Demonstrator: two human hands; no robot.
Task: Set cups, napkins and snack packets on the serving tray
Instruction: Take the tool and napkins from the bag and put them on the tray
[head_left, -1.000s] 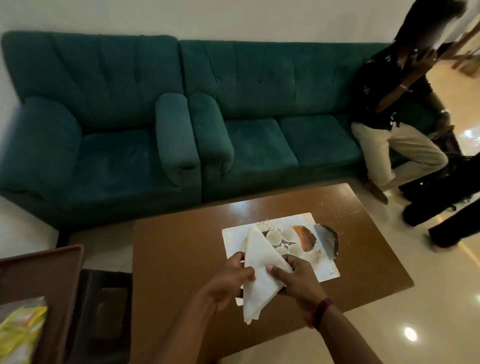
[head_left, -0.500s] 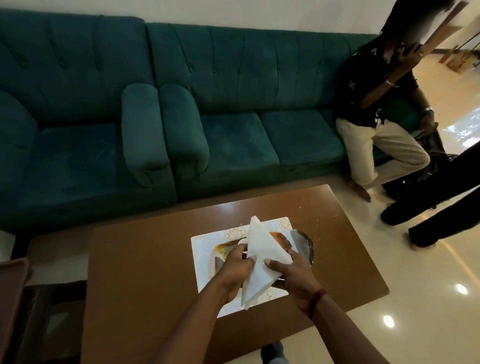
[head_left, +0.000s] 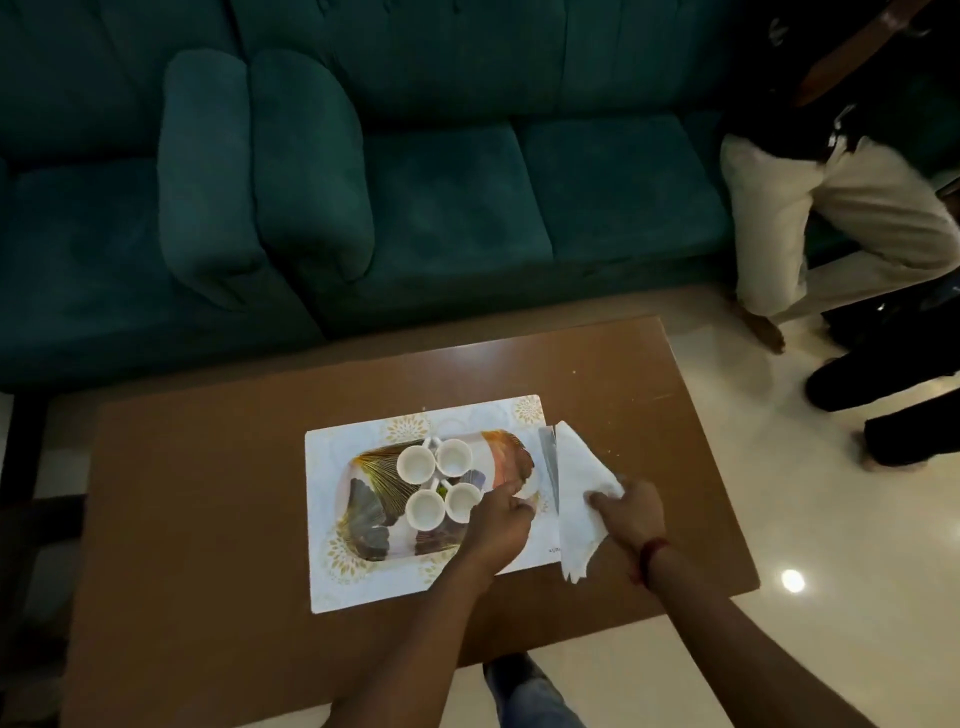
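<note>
Four cups (head_left: 437, 480) sit on the tray (head_left: 363, 514), napkin (head_left: 576, 499) just right of it.

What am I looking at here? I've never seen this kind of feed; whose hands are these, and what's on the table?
There is no machine: a person wears a camera on the head, looking down at their own bare hands. On the brown table lies a white placemat with a patterned serving tray carrying four white cups. The right hand holds a folded white napkin beside the tray's right edge. The left hand rests at the tray, holding nothing that I can see. Another person sits on the green sofa behind.
</note>
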